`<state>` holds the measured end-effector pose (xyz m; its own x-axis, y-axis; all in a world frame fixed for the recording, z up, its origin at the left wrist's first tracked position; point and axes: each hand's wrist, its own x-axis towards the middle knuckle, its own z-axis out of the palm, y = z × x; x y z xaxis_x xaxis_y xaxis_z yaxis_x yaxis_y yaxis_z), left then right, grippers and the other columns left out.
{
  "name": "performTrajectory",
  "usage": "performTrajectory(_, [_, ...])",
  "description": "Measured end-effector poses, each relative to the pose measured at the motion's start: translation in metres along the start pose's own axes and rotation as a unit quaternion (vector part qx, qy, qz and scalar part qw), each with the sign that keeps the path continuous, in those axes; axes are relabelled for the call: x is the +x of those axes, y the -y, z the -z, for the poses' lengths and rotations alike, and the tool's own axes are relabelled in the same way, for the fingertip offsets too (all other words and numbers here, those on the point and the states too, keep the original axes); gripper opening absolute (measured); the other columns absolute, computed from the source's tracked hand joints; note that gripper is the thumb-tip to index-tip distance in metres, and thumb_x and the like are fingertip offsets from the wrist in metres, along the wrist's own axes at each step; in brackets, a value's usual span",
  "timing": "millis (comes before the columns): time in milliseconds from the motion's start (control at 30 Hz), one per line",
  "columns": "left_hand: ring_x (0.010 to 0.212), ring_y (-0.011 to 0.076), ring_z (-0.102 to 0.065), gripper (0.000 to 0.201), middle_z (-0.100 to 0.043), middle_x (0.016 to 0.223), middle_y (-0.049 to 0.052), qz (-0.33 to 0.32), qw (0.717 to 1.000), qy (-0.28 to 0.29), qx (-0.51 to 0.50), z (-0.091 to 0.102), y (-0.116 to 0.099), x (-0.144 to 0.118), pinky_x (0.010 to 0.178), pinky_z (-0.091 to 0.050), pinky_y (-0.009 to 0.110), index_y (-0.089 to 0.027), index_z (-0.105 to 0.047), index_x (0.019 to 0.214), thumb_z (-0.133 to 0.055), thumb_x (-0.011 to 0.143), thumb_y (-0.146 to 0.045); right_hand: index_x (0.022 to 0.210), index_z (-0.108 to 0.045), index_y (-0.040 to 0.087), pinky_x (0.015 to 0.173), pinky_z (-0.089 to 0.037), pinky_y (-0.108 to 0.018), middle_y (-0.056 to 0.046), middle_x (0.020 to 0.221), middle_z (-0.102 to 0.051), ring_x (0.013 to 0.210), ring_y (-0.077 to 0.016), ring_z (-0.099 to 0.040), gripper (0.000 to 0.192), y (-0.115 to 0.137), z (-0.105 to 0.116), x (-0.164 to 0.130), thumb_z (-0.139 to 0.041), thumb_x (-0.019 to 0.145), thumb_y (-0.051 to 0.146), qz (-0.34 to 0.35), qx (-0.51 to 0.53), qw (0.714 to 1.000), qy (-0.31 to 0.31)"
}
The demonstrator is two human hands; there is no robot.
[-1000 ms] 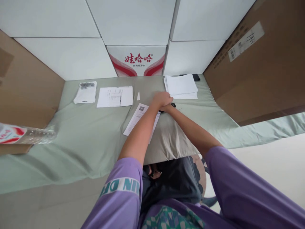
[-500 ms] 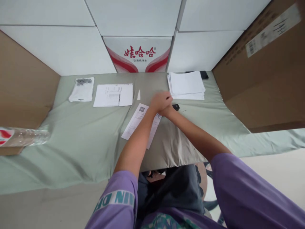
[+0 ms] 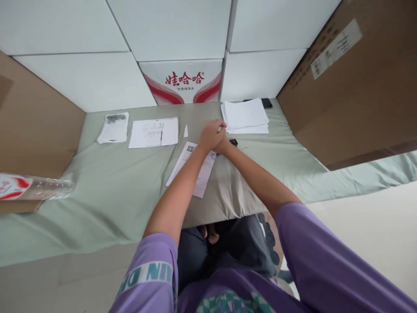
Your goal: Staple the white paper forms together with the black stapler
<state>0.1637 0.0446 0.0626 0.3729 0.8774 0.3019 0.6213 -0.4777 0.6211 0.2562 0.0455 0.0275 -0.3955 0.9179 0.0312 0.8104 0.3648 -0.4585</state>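
Note:
My hands are brought together above the middle of the table. My left hand (image 3: pixel 209 134) lies over my right hand (image 3: pixel 223 145), its fingers bent around it. Most of the right hand's fingers are hidden beneath the left; no object shows in either hand. Below them is a printed sheet (image 3: pixel 202 177) with a QR code, partly covered by my left forearm. Just right of my right wrist a small black object (image 3: pixel 233 142) sticks out on the cloth. A stack of white paper (image 3: pixel 246 115) lies beyond the hands to the right.
White cartons (image 3: pixel 182 26) form a wall behind the cloth-covered table (image 3: pixel 107 187). Brown boxes flank it, left (image 3: pixel 39 126) and right (image 3: pixel 355 100). Further left lie a printed paper (image 3: pixel 143 134), a white packet (image 3: pixel 114 130) and a plastic bottle (image 3: pixel 48 188). A dark phone-like slab (image 3: pixel 267 103) pokes from behind the stack.
My left hand, blurred earlier, now shows clearly over the right, both still together. The whole view has shifted slightly, with the table's things appearing further left.

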Motion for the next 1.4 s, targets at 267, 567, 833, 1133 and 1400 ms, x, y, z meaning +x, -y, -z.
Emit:
performTrajectory(267, [0.124, 0.0227, -0.059, 0.037, -0.070, 0.128, 0.010, 0.055, 0.992, 0.089, 0.071, 0.035, 0.046, -0.045, 0.117, -0.032, 0.041, -0.019, -0.062, 0.129, -0.054, 0.094, -0.030, 0.097, -0.059, 0.023, 0.081, -0.042, -0.033, -0.003, 0.076, -0.058, 0.077, -0.0214, -0.057, 0.037, -0.002, 0.053, -0.056, -0.030, 0.106, 0.044, -0.079, 0.075, 0.959, -0.262])
performTrajectory(567, [0.127, 0.0285, -0.054, 0.035, -0.062, 0.127, 0.011, -0.008, 0.958, 0.219, 0.185, 0.051, 0.050, -0.089, 0.115, -0.031, 0.045, -0.020, -0.069, 0.116, -0.055, 0.093, -0.042, 0.076, -0.053, 0.025, 0.066, -0.036, -0.032, 0.001, 0.064, -0.049, 0.063, -0.0188, -0.048, 0.029, 0.007, 0.017, -0.191, -0.043, 0.099, 0.041, -0.138, 0.189, 0.945, -0.230])
performTrajectory(833, [0.094, 0.0230, -0.066, 0.035, -0.074, 0.100, 0.003, 0.068, 0.973, 0.221, 0.000, 0.082, 0.012, -0.126, 0.083, -0.048, 0.031, -0.024, -0.072, 0.100, -0.055, 0.091, -0.053, 0.117, -0.067, 0.025, 0.065, -0.045, -0.033, -0.003, 0.086, -0.071, 0.065, -0.0190, -0.057, 0.037, 0.061, -0.016, -0.225, -0.056, 0.093, 0.050, -0.102, 0.332, 0.936, -0.059])
performTrajectory(1133, [0.113, 0.0225, -0.064, 0.040, -0.070, 0.128, 0.005, 0.118, 0.989, 0.093, -0.003, 0.090, 0.013, -0.168, 0.098, -0.050, 0.034, -0.026, -0.063, 0.129, -0.050, 0.095, -0.046, 0.078, -0.066, 0.023, 0.062, -0.046, -0.030, -0.001, 0.072, -0.065, 0.067, -0.0193, -0.058, 0.028, 0.041, -0.013, -0.237, -0.061, 0.086, 0.050, -0.173, 0.424, 0.879, -0.135])
performTrajectory(1400, [0.131, 0.0312, -0.050, 0.041, -0.060, 0.140, 0.012, 0.150, 0.963, 0.040, 0.221, 0.065, 0.052, -0.219, 0.112, -0.036, 0.046, -0.026, -0.062, 0.131, -0.043, 0.099, -0.043, 0.072, -0.047, 0.021, 0.033, -0.023, -0.017, 0.010, 0.051, -0.041, 0.036, -0.0058, -0.028, 0.016, -0.063, 0.061, -0.158, -0.058, 0.083, 0.018, -0.264, 0.622, 0.649, -0.350])
